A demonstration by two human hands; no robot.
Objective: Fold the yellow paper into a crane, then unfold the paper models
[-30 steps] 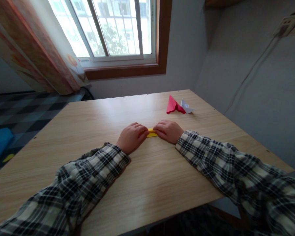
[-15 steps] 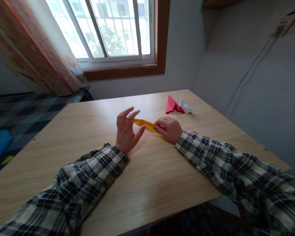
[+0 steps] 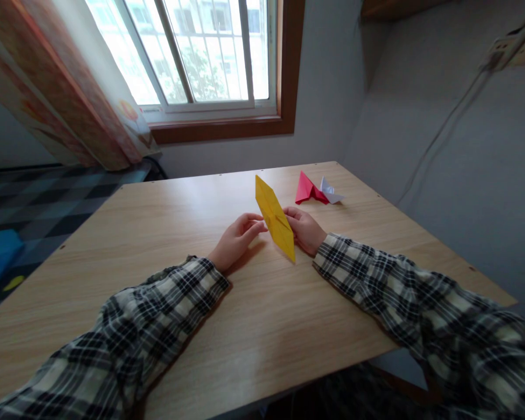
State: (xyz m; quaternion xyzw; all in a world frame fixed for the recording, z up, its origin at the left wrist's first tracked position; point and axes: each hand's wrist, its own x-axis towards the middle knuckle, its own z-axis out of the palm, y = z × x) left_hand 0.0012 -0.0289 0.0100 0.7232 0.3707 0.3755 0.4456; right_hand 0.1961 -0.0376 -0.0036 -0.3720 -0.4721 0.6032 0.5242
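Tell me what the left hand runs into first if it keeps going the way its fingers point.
The left hand points right, at the yellow folded paper; its fingertips already look to be touching it, though depth is unclear.

It was a room in a home: a plain wooden table (image 3: 262, 326) stood in a corner below a wood-framed window (image 3: 210, 64) with a patterned curtain (image 3: 65, 99), checkered bedding (image 3: 39, 204) lying at far left.

I see open counter (image 3: 166, 221) left of hands | red paper fold (image 3: 307, 189) and white paper fold (image 3: 331, 191) block beyond right hand (image 3: 305, 229)
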